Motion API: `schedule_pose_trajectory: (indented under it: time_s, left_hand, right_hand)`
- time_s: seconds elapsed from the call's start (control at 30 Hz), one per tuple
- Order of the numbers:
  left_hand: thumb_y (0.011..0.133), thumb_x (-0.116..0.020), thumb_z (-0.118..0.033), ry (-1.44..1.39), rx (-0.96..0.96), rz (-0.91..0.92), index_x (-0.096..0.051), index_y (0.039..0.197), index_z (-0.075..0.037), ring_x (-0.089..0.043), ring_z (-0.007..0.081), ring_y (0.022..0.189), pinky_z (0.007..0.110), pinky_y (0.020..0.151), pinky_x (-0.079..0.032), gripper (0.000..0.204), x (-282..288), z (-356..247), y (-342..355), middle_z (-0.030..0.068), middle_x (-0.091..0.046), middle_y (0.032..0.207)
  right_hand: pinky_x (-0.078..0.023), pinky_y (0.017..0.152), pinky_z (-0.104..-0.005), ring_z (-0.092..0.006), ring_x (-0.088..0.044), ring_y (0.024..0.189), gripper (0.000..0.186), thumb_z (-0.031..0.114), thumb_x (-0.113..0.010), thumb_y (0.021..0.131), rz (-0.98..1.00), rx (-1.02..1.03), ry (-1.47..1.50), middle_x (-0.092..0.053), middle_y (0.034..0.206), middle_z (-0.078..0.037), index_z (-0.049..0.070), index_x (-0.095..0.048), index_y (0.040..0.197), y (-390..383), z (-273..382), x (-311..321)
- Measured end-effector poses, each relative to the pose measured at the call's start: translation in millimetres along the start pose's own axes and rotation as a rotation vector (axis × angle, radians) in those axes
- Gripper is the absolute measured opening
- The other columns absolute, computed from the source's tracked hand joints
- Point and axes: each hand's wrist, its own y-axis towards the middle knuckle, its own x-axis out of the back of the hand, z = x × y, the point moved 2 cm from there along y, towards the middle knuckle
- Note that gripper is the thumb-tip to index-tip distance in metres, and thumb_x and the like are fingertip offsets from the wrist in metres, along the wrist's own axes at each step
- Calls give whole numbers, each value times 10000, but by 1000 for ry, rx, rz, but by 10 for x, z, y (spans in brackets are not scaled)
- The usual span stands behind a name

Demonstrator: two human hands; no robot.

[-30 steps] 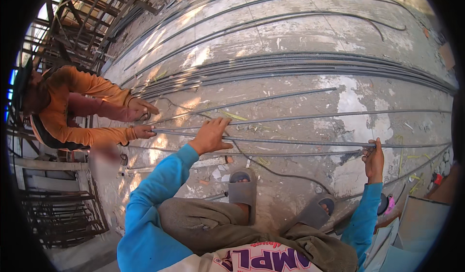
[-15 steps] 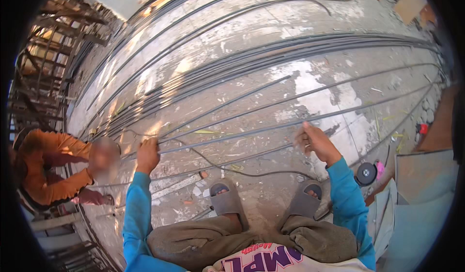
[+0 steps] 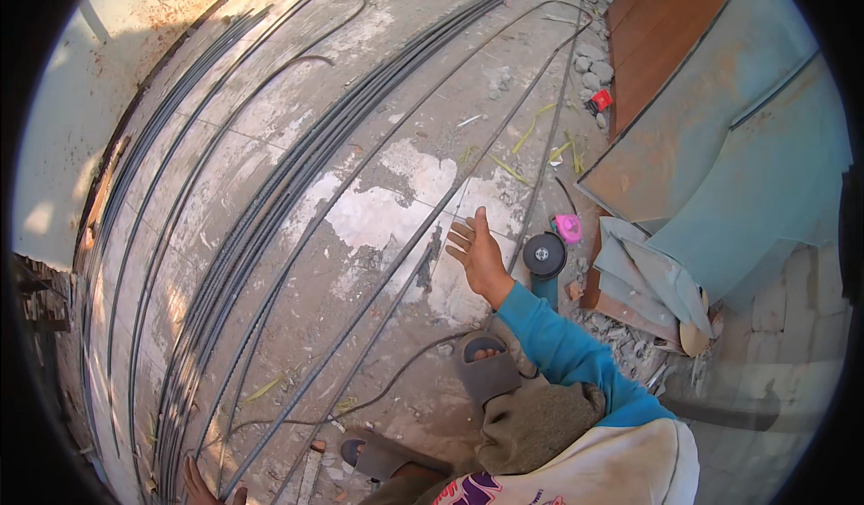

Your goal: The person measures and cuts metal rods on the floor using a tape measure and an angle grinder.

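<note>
Long steel rods (image 3: 360, 311) run slantwise across the dusty floor, from lower left to upper right. My right hand (image 3: 477, 257) is open over the floor, fingers spread and palm facing left. It is just to the right of one long rod and holds nothing. My left hand (image 3: 205, 489) shows only in part at the lower left edge. Its fingers and thumb are apart beside the rods, and whether it touches one is hard to see. Just right of my right hand lies an angle grinder (image 3: 544, 255) with a dark disc and a teal body.
A thick bundle of rods (image 3: 297, 158) curves across the floor on the left. Beside the grinder lies a pink tape measure (image 3: 568, 228). Pale sheets (image 3: 720, 163), a brown board (image 3: 661, 32) and rubble (image 3: 589, 68) line the right side. A dark cable (image 3: 396, 379) passes near my sandals.
The view has turned to the right, and the co-worker in orange is out of sight. My left hand, earlier closed over a rod, now has its fingers apart. My right hand has opened wider.
</note>
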Motion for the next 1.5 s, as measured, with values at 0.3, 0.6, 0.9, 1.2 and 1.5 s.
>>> schedule_pose_trajectory:
  time_s: [0.3,0.6,0.9,1.2,1.5]
  left_hand:
    - [718,-781,-436,-261,-142,161,-371,1447,-100,-432,430,1256,486,1065,-369,901,-104,-1107,390,201,-461,1370]
    - [773,-790,-284,-363,-265,93,-545,1274,-7,-650,333,897,425,772,-507,623,-97,-1888,964,195,-649,1041]
    - [823,-755,-224,-501,-274,190,-590,1207,-20,-650,289,737,384,642,-509,465,-180,-2372,1086,176,-661,961]
    - [843,-744,-253,-685,-185,284,-606,1171,-3,-613,235,670,352,625,-490,434,-410,-2387,1045,141,-652,855]
    - [851,-743,-289,-728,-31,468,-616,1161,13,-649,239,760,358,666,-509,451,-590,-2285,967,171,-660,899]
  right_hand:
    - [-365,1105,-484,-380,-380,1358,1046,724,-404,909,107,34,194,-329,1474,-287,-73,-81,1505,195,195,-269]
    - [-431,1050,-478,-381,-457,1292,922,633,-412,963,113,-30,113,-376,1440,-285,-72,-144,1494,184,168,-203]
    - [-468,1003,-453,-348,-497,1234,908,624,-453,954,76,22,64,-419,1393,-268,-74,-195,1474,261,112,-61]
    - [-463,1015,-462,-355,-502,1230,888,595,-457,965,32,-17,92,-411,1392,-278,-79,-181,1474,481,41,53]
    - [-449,1046,-487,-384,-493,1261,819,566,-489,964,-9,-49,141,-397,1411,-301,-71,-272,1430,723,108,73]
